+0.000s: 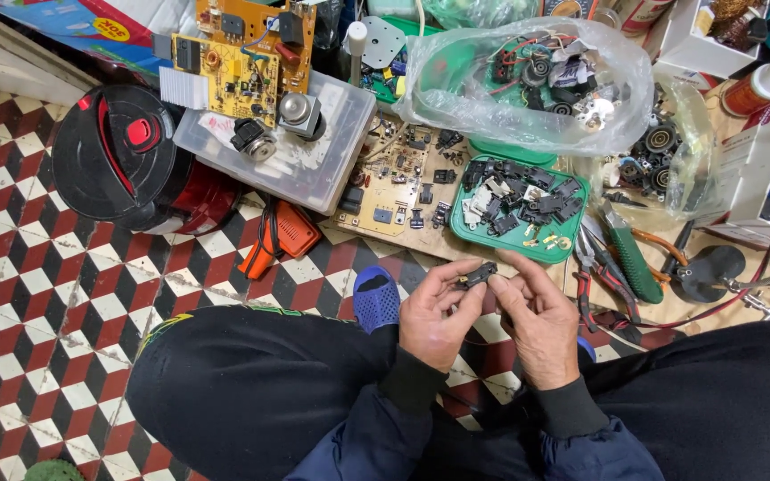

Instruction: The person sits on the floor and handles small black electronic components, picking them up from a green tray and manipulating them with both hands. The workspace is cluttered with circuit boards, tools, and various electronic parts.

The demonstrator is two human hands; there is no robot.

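Now, centre frame, our left hand (436, 318) and right hand (538, 322) pinch one small black component (476, 275) between the fingertips; plenty more still sit in the green tray (477, 237) just above, unsorted.

A small black plastic part (477, 275), oblong with a bit of pale metal showing at its left end, lies nearly level, tilted up slightly toward two o'clock. It is pinched between the fingertips of the left hand (437, 316) and the right hand (541, 322), above the person's lap.
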